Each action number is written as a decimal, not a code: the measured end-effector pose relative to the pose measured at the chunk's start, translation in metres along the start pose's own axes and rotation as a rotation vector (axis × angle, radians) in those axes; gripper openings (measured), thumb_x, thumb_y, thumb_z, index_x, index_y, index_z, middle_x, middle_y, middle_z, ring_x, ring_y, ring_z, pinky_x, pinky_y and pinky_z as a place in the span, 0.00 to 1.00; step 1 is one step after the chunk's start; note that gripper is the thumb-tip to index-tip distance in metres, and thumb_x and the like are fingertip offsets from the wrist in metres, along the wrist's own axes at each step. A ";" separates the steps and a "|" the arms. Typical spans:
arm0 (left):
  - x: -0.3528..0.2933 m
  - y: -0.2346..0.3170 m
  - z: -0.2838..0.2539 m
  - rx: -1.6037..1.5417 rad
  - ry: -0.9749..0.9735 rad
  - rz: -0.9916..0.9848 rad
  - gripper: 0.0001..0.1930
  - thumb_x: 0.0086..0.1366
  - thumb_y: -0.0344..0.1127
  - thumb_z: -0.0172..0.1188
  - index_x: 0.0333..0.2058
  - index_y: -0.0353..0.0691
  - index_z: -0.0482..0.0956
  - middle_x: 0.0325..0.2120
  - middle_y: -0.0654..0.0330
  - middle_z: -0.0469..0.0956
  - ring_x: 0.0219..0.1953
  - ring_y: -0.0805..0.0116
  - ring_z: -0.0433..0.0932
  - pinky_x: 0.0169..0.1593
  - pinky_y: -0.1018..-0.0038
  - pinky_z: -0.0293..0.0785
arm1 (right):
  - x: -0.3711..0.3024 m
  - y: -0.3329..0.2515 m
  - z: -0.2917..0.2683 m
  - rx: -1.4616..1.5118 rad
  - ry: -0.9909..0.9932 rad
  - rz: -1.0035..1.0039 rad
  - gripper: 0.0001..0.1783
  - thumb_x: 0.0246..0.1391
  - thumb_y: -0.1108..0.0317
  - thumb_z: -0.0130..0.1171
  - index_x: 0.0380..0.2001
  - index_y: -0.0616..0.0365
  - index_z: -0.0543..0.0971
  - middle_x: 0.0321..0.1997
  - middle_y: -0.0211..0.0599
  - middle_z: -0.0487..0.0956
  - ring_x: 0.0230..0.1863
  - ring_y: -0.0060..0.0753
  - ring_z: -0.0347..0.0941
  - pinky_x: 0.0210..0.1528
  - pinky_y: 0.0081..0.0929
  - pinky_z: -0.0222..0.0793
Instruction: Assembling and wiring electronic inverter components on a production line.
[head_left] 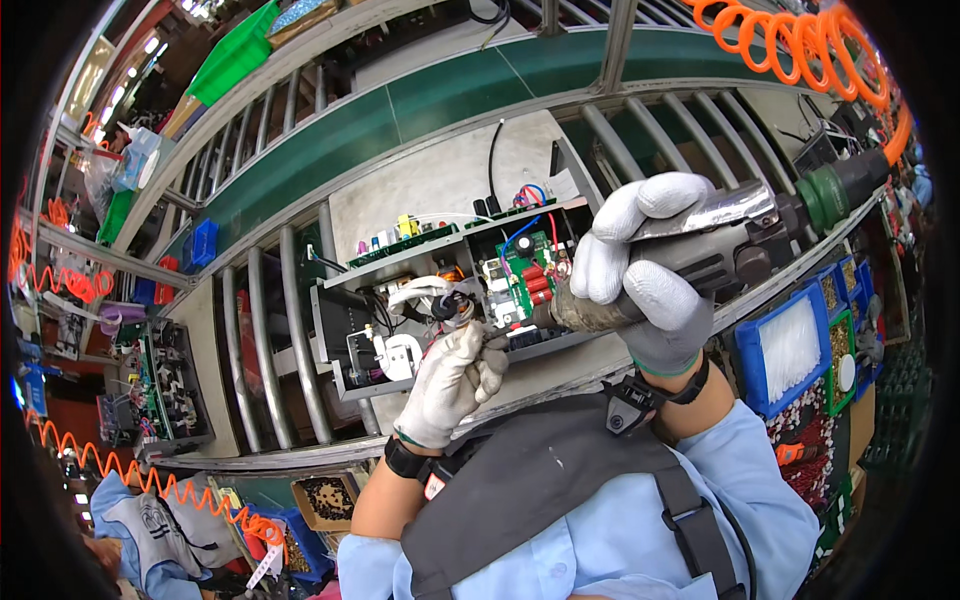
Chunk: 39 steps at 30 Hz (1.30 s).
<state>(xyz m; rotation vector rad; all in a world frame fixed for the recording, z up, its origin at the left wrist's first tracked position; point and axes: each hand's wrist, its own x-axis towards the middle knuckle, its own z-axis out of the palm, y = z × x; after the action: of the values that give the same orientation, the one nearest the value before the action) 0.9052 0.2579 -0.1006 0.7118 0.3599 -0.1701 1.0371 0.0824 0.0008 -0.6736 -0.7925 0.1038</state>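
Note:
My right hand (645,270), in a white glove, grips an air screwdriver (720,255) with a metal lever and a dark body. Its wrapped nose lies low over a green circuit board (525,280) with red parts, inside a grey metal chassis (345,380). My left hand (450,385), gloved too, is closed at the chassis's near edge, fingertips pressed together beside the screwdriver tip. What they hold, if anything, is hidden. Just beyond those fingers sit a bundle of wires (455,305) and a white plastic part (400,357).
The chassis rests on a pale board (400,190) over a roller conveyor (265,340). Another open unit (165,385) stands at left. An orange coiled hose (800,50) feeds the screwdriver. Right of me is a blue bin (785,350) of white strips. Another person's sleeve (110,500) shows lower left.

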 end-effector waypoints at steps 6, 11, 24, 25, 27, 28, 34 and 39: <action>0.007 0.007 -0.006 1.459 0.261 0.495 0.31 0.62 0.51 0.59 0.55 0.31 0.70 0.47 0.47 0.76 0.44 0.56 0.76 0.49 0.65 0.72 | 0.006 0.007 -0.018 -0.172 0.099 0.143 0.22 0.46 0.81 0.52 0.48 0.64 0.66 0.42 0.48 0.75 0.31 0.31 0.75 0.35 0.30 0.74; 0.003 -0.010 -0.002 2.081 0.182 0.367 0.41 0.50 0.55 0.67 0.56 0.32 0.68 0.54 0.44 0.70 0.55 0.47 0.70 0.59 0.58 0.63 | -0.008 0.043 -0.034 -0.299 0.105 0.226 0.18 0.43 0.80 0.61 0.41 0.60 0.73 0.38 0.33 0.78 0.34 0.17 0.72 0.38 0.20 0.70; 0.006 -0.008 -0.006 2.013 0.101 0.344 0.29 0.50 0.47 0.69 0.47 0.34 0.74 0.45 0.46 0.75 0.48 0.48 0.73 0.53 0.59 0.67 | -0.002 0.080 0.008 -0.294 -0.222 0.334 0.16 0.43 0.79 0.62 0.39 0.59 0.75 0.37 0.32 0.78 0.39 0.21 0.75 0.43 0.22 0.72; 0.007 -0.009 -0.006 1.968 0.088 0.375 0.26 0.50 0.46 0.69 0.43 0.34 0.75 0.42 0.47 0.76 0.46 0.48 0.74 0.51 0.59 0.67 | 0.004 0.077 0.014 -0.430 -0.295 0.322 0.18 0.41 0.79 0.63 0.39 0.59 0.75 0.36 0.31 0.78 0.38 0.20 0.74 0.42 0.21 0.71; 0.009 -0.008 -0.008 1.942 0.065 0.315 0.24 0.50 0.45 0.69 0.40 0.34 0.76 0.39 0.48 0.77 0.44 0.48 0.74 0.50 0.59 0.68 | 0.010 0.076 0.023 -0.596 -0.395 0.335 0.23 0.37 0.78 0.66 0.42 0.59 0.75 0.34 0.32 0.78 0.35 0.17 0.72 0.39 0.19 0.69; 0.010 -0.009 -0.010 1.954 0.058 0.226 0.24 0.50 0.45 0.69 0.40 0.34 0.76 0.39 0.48 0.77 0.45 0.48 0.74 0.50 0.59 0.68 | 0.009 0.078 0.023 -0.590 -0.351 0.313 0.23 0.38 0.78 0.65 0.42 0.59 0.75 0.34 0.31 0.78 0.35 0.17 0.72 0.40 0.19 0.69; 0.011 -0.017 -0.015 2.047 0.127 0.517 0.32 0.51 0.50 0.67 0.50 0.33 0.73 0.49 0.48 0.72 0.50 0.51 0.72 0.53 0.58 0.66 | -0.004 0.082 0.016 -0.410 -0.049 0.297 0.19 0.45 0.81 0.60 0.44 0.62 0.73 0.39 0.31 0.77 0.42 0.20 0.74 0.50 0.24 0.71; 0.010 -0.019 -0.016 2.053 0.138 0.556 0.34 0.51 0.50 0.68 0.51 0.33 0.72 0.49 0.49 0.73 0.52 0.51 0.71 0.56 0.59 0.65 | -0.009 0.079 0.013 -0.187 -0.073 0.325 0.17 0.47 0.82 0.58 0.42 0.61 0.73 0.40 0.30 0.76 0.42 0.19 0.72 0.49 0.24 0.70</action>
<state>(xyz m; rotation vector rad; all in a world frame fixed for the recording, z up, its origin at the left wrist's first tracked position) 0.9050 0.2544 -0.1273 2.8147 -0.0341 0.1193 1.0343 0.1487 -0.0452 -0.9779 -0.7627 0.3546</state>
